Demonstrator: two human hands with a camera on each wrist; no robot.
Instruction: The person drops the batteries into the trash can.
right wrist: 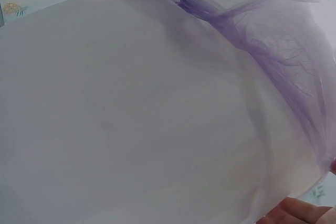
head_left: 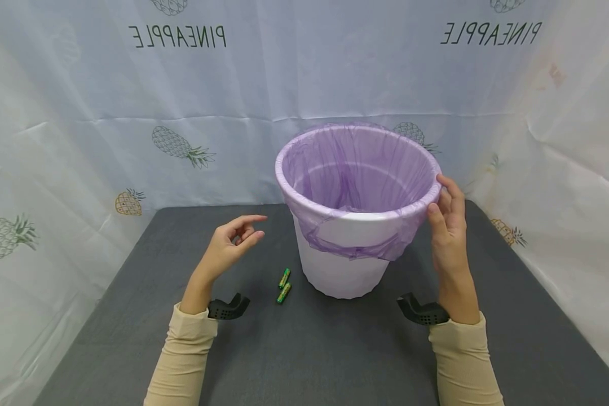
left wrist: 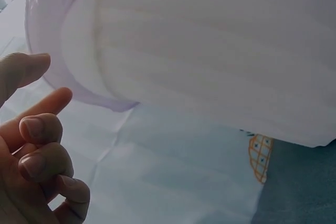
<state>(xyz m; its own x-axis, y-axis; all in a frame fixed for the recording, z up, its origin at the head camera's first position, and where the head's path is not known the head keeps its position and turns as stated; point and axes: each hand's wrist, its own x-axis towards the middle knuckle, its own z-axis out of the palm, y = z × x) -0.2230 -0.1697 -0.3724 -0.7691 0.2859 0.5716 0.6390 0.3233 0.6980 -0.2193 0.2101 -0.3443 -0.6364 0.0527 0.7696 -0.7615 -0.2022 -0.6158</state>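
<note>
A white trash can (head_left: 342, 276) stands on the dark table, lined with a thin purple trash bag (head_left: 355, 180) folded over its rim. My right hand (head_left: 449, 225) touches the rim at the right side, thumb and index fingertip spread apart on the bag's edge. In the right wrist view, its fingers (right wrist: 299, 212) show low beside the can's wall. To the left of the can, my left hand (head_left: 230, 242) hovers with nothing in it, index finger extended and the others loosely curled. The left wrist view has the left hand (left wrist: 39, 156) near the bag's overhang (left wrist: 100, 98).
Two green batteries (head_left: 284, 286) lie on the table (head_left: 335, 349) just left of the can's base. Behind the table hangs a pale curtain (head_left: 259, 84) printed with pineapples, and more of it flanks both sides. Each wrist wears a black camera band (head_left: 228, 308).
</note>
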